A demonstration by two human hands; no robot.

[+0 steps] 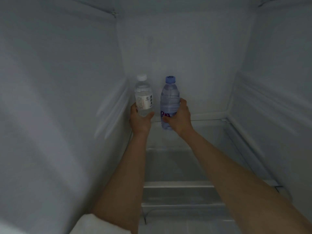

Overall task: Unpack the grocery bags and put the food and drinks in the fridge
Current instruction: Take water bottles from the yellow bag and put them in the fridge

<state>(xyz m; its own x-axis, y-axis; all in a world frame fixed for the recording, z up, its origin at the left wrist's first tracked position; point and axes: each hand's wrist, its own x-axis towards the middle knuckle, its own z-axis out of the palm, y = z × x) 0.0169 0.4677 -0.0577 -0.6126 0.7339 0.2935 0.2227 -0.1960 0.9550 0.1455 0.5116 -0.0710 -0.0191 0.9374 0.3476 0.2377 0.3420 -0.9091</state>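
1 bottle (143,97) per grip, upright

White-capped bottle (143,97) and blue-capped bottle (169,102) upright, side by side.

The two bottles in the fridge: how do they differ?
The white-capped bottle, in the left hand, has a white label; the blue-capped bottle, in the right hand, is blue-tinted with purple lettering and looks taller. Both are upright, capped and gripped near the bottom.

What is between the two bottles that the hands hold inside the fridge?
Nothing: in the head view only bare fridge wall shows between the white-capped bottle and the blue-capped bottle.
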